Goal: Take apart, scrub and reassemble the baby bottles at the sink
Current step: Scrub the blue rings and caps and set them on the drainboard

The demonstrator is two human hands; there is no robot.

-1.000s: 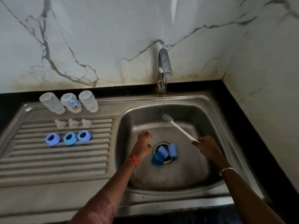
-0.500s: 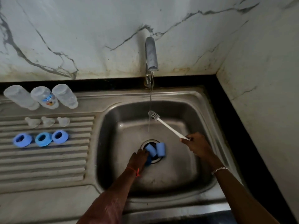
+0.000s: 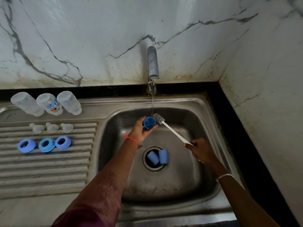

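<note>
My left hand (image 3: 141,130) grips a dark blue bottle cap (image 3: 148,122), mouth up, just under the running water from the tap (image 3: 153,63). My right hand (image 3: 200,150) holds the white handle of a bottle brush (image 3: 170,129); its grey bristle head touches the cap's rim. Two lighter blue caps (image 3: 157,157) lie on the drain of the sink basin (image 3: 188,185). On the drainboard stand three clear bottles (image 3: 49,104) upside down, three clear teats (image 3: 51,127) and three blue collar rings (image 3: 45,145) in rows.
The ribbed steel drainboard (image 3: 41,169) fills the left. A marble wall rises behind and to the right, with a black counter strip (image 3: 246,128) along the sink's edge.
My left hand picked one blue cap off the drain and raised it under the tap stream. The brush head came down to the cap. The camera shifted slightly.
</note>
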